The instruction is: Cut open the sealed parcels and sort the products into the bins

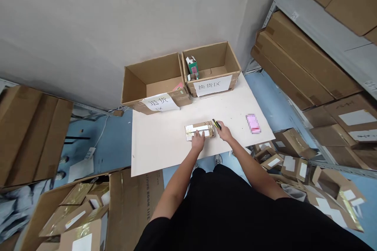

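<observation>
A small cardboard box (194,124) lies on the white table (159,145), with a white label and shiny tape on its top. My left hand (198,140) holds it at the near side, fingers over the label. Just past the box's right end, my right hand (225,131) is closed round a black and yellow utility knife (217,124). The knife's tip points up and left, close to the box's taped end; whether the blade touches it I cannot tell.
Two open cartons with handwritten signs, a left one (136,104) and a right one (234,76), stand at the table's back. A blurred pink item (253,124) lies on the right. Opened boxes (294,166) cover the floor at right; a large carton (129,204) of boxes stands at left.
</observation>
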A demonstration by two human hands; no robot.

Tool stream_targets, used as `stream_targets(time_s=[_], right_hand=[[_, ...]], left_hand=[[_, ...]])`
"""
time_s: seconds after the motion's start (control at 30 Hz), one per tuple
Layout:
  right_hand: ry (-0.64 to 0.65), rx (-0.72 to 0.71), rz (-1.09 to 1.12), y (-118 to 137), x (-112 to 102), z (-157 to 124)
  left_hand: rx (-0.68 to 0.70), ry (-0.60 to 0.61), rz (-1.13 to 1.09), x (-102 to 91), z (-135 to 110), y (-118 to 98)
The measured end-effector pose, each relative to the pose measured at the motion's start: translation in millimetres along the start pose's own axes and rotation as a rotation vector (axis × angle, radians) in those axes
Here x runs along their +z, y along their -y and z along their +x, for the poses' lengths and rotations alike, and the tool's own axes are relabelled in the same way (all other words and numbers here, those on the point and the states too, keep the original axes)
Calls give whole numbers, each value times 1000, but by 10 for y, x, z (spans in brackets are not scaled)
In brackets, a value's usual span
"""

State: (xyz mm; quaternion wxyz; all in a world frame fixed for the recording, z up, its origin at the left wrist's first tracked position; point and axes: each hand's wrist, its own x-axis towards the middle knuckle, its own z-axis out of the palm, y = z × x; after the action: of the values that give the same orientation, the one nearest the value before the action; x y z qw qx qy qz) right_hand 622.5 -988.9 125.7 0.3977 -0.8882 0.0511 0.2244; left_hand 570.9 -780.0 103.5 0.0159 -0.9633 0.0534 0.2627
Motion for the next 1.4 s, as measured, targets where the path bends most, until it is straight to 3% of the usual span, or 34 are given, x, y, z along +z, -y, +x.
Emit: stream_targets(time_s=[0.13,0.4,0.67,0.93,1.1,1.2,1.33,1.4], right_hand=[[69,2,-13,-108,26,-274],[68,14,-204,56,83,-305],[91,41,-435,221,295,-422],[129,36,-409,169,361,-508],[100,14,-265,-109,347,-592],[-6,86,-53,-416,342,-581],[-271,275,120,-770,286,-281],[-290,321,198,-868,224,-47]], left_hand=[[18,-4,3,-20,30,25],[3,-33,-20,31,38,38],[-19,-59,-71,77,63,45],[-27,-68,-89,40,58,43],[-26,-65,-75,4,34,56],[-13,-54,-75,-29,12,82],[19,-73,-67,-152,52,164],[23,-109,-77,-260,131,253]])
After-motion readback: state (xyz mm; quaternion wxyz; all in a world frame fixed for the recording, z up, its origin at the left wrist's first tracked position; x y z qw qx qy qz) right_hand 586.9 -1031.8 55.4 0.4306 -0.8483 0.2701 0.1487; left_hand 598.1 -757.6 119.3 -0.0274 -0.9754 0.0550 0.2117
